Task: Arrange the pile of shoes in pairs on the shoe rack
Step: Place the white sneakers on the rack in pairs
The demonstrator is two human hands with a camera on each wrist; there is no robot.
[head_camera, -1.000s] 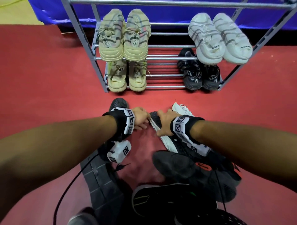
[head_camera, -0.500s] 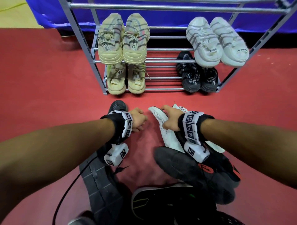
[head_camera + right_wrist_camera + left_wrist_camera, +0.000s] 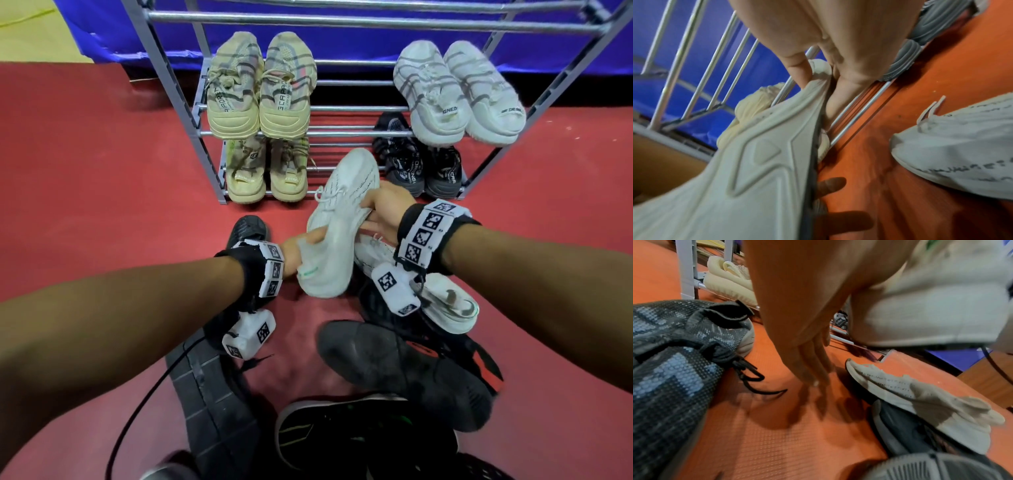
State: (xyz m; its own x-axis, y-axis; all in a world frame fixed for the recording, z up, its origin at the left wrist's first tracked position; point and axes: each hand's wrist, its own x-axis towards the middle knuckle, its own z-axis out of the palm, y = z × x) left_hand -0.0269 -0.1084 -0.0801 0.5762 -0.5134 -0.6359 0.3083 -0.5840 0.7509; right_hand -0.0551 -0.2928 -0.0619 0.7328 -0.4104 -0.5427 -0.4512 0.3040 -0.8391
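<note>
A white knit shoe (image 3: 342, 205) (image 3: 931, 305) (image 3: 756, 162) hangs above the red floor, toe pointing at the rack (image 3: 171, 85). My right hand (image 3: 380, 205) (image 3: 818, 84) pinches its side near the forefoot, thumb on the sole edge. At the heel is my left hand (image 3: 298, 250) (image 3: 813, 369); its fingers hang straight toward the floor and the heel rests against the thumb side. The matching white shoe (image 3: 445, 301) (image 3: 910, 391) (image 3: 962, 146) lies on its side on the pile under my right wrist.
Beige pairs (image 3: 260, 92) (image 3: 267, 168) fill the left of two shelves; a white-grey pair (image 3: 459, 92) and a black pair (image 3: 421, 168) sit right. Bars between them are bare. Black shoes (image 3: 404, 370) (image 3: 212, 394) (image 3: 359, 435) lie near me, another (image 3: 246, 229) (image 3: 674, 353) under my left wrist.
The white shoe has come up off the floor and swung toe-first toward the rack in my right hand. My left hand moved right onto its heel.
</note>
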